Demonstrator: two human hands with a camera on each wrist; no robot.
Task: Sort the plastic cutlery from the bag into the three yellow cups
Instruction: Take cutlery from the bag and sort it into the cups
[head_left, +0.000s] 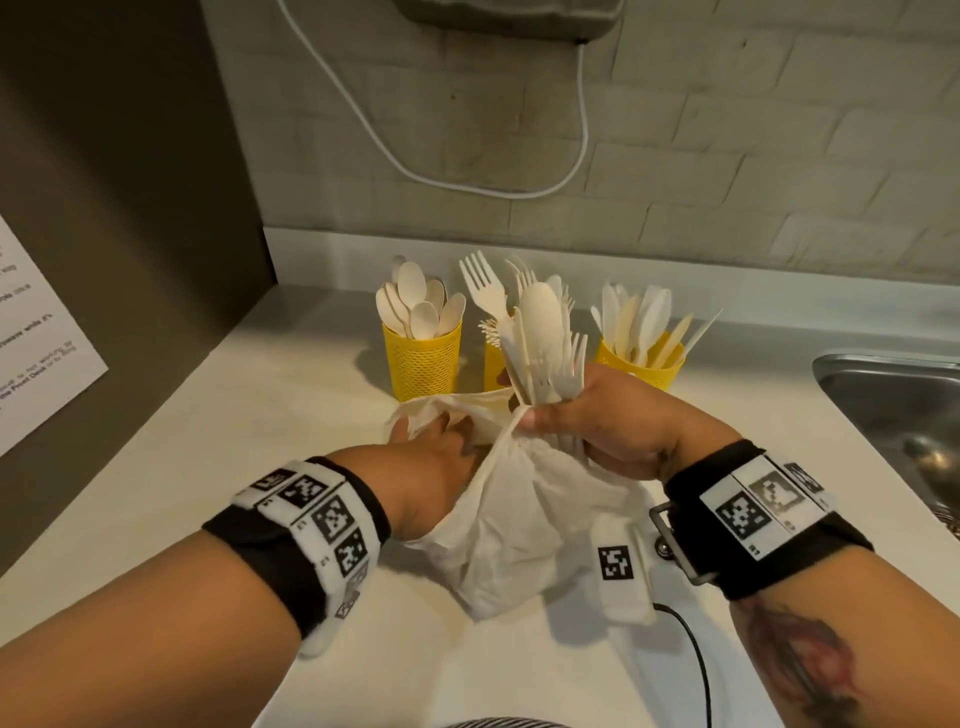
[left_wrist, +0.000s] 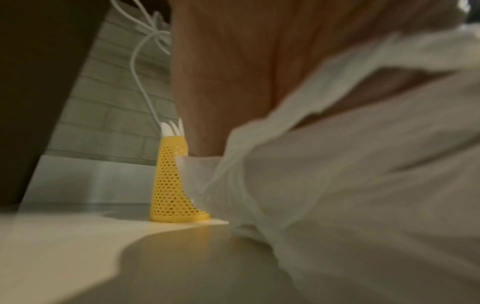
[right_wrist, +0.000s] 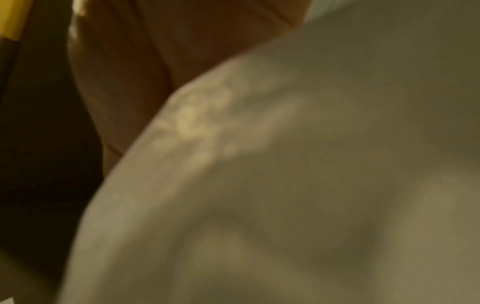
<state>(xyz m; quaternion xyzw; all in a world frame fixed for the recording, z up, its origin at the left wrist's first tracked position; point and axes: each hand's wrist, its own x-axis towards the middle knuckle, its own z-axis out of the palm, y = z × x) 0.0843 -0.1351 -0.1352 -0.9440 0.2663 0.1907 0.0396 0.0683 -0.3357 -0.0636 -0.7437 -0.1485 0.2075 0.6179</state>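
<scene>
Three yellow mesh cups stand at the back of the counter: the left cup holds spoons, the right cup holds knives, and the middle cup is mostly hidden. A white cloth bag lies in front of them. My right hand grips a bundle of white cutlery, forks and a spoon, upright over the bag's mouth. My left hand holds the bag's rim, its fingertips tucked into the cloth. Both wrist views are blurred, filled with palm and cloth.
A steel sink sits at the right edge of the counter. A white cable loops along the brick wall above the cups. A black cable runs over the counter by my right forearm. A paper notice hangs on the brown panel at left.
</scene>
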